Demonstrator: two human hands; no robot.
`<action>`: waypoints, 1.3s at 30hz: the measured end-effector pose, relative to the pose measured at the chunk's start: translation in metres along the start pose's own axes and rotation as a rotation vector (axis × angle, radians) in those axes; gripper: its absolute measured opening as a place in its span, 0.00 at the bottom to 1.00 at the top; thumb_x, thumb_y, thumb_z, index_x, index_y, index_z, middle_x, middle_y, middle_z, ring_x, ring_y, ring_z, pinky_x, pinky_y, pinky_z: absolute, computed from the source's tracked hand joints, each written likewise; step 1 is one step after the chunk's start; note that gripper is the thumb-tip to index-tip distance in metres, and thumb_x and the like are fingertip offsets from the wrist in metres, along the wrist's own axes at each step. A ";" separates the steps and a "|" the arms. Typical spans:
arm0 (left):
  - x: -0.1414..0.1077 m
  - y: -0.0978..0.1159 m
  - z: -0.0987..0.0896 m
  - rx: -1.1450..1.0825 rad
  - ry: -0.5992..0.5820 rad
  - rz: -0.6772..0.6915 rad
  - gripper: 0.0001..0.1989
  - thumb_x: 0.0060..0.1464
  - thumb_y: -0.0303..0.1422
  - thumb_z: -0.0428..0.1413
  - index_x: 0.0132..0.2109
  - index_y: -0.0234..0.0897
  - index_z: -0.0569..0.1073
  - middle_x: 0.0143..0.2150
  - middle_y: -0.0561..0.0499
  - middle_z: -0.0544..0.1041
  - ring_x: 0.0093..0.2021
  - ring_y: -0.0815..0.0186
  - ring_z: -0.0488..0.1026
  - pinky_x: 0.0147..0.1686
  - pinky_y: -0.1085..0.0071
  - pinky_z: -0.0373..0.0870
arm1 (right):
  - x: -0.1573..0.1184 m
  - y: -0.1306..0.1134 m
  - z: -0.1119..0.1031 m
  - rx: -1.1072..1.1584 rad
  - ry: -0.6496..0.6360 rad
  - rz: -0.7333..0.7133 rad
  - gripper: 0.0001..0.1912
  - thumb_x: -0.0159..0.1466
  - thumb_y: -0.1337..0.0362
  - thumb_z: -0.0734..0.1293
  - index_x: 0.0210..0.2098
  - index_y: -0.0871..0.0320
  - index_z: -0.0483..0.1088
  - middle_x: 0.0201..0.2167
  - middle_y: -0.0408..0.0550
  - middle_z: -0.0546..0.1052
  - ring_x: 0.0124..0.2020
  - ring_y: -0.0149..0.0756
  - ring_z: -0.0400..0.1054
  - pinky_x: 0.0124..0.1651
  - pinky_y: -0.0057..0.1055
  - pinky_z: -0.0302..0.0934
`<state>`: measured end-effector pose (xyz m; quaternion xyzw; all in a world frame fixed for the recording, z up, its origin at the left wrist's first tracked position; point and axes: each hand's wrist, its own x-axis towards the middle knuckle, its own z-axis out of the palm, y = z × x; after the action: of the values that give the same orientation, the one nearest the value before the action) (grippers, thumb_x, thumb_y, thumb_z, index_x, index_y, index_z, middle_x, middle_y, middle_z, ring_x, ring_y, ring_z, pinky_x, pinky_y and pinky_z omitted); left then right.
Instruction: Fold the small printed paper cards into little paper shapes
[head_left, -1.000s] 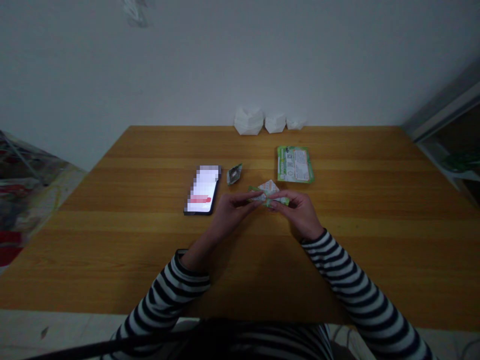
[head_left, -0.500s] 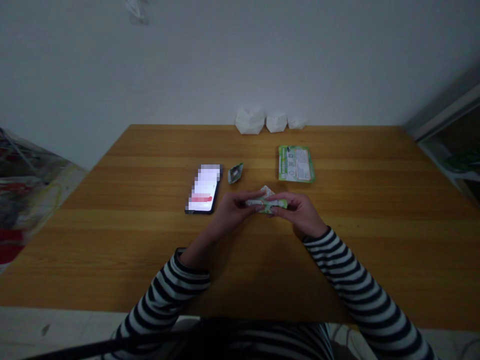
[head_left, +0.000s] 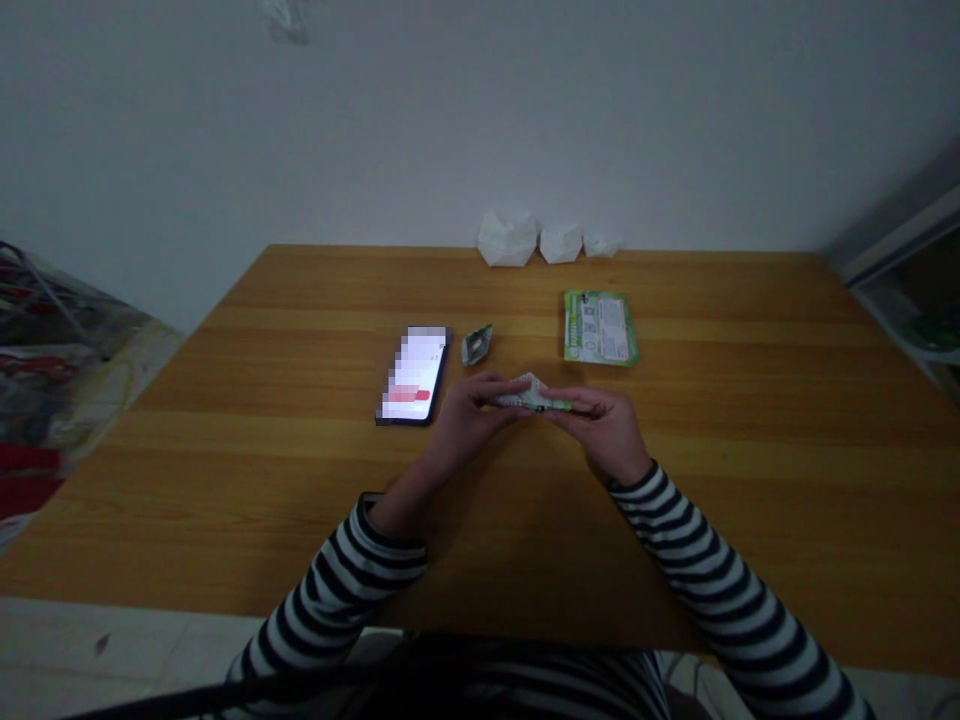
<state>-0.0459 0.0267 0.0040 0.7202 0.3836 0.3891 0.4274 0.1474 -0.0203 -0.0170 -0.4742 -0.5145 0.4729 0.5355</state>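
My left hand [head_left: 466,412] pinches the left end of a small folded piece of green-and-white printed paper [head_left: 534,393]. At its right end, my right hand [head_left: 606,425] grips the same paper between thumb and fingers. The paper has a pointed pale top and a green strip along its lower edge; the fingers cover much of it. Just beyond my left hand lies a small folded piece [head_left: 477,345], silvery grey with green edges. A flat green-and-white printed packet [head_left: 600,328] rests on the table farther back, to the right.
A phone [head_left: 416,375] with a lit screen lies left of my hands on the wooden table [head_left: 225,450]. Several white folded paper shapes [head_left: 508,240] stand along the back edge against the wall. Clutter [head_left: 45,380] fills the floor at the left, and a shelf [head_left: 915,290] is at the right.
The paper between my hands has tipped or folded, so its pale top shows more and the green front strip looks narrower. The whole view has shifted slightly.
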 end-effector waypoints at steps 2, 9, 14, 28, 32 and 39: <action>-0.001 -0.002 0.001 0.054 0.029 0.037 0.14 0.50 0.32 0.66 0.45 0.40 0.81 0.34 0.49 0.78 0.34 0.67 0.75 0.36 0.70 0.73 | -0.001 0.000 0.002 -0.016 0.035 -0.021 0.11 0.55 0.63 0.76 0.39 0.53 0.80 0.39 0.48 0.84 0.40 0.41 0.79 0.47 0.42 0.74; -0.004 -0.005 0.003 0.407 0.115 0.235 0.05 0.57 0.31 0.60 0.38 0.38 0.81 0.53 0.42 0.73 0.52 0.58 0.71 0.51 0.58 0.69 | -0.003 -0.003 0.000 -0.488 0.123 -0.288 0.05 0.62 0.62 0.71 0.36 0.52 0.80 0.34 0.49 0.81 0.37 0.41 0.75 0.44 0.40 0.69; -0.007 -0.001 0.006 0.476 -0.110 0.225 0.07 0.61 0.30 0.55 0.41 0.37 0.79 0.36 0.47 0.80 0.39 0.60 0.76 0.54 0.54 0.66 | -0.001 -0.009 0.005 -0.526 0.146 -0.385 0.04 0.60 0.61 0.72 0.33 0.53 0.77 0.37 0.49 0.75 0.41 0.42 0.70 0.45 0.40 0.66; -0.013 0.005 0.016 0.315 -0.153 0.040 0.12 0.63 0.33 0.52 0.44 0.35 0.80 0.36 0.46 0.83 0.32 0.64 0.77 0.32 0.71 0.68 | 0.005 -0.001 0.005 -0.174 0.038 -0.113 0.07 0.60 0.61 0.71 0.29 0.57 0.75 0.30 0.47 0.76 0.33 0.37 0.71 0.38 0.33 0.66; -0.018 0.002 0.020 0.407 -0.169 0.072 0.12 0.62 0.30 0.51 0.45 0.36 0.79 0.36 0.45 0.83 0.32 0.63 0.78 0.32 0.71 0.68 | 0.006 -0.001 0.007 -0.178 0.075 -0.068 0.10 0.55 0.58 0.74 0.25 0.58 0.74 0.26 0.46 0.76 0.29 0.36 0.70 0.34 0.32 0.65; -0.015 0.006 0.025 0.249 -0.152 -0.020 0.11 0.61 0.31 0.53 0.44 0.37 0.80 0.36 0.49 0.84 0.33 0.63 0.78 0.34 0.71 0.71 | 0.003 -0.001 0.005 -0.259 0.191 -0.156 0.14 0.67 0.59 0.63 0.29 0.57 0.76 0.28 0.47 0.77 0.32 0.37 0.71 0.38 0.34 0.65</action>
<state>-0.0279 0.0034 -0.0018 0.7913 0.4025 0.2785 0.3664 0.1427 -0.0172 -0.0158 -0.5408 -0.5532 0.3123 0.5514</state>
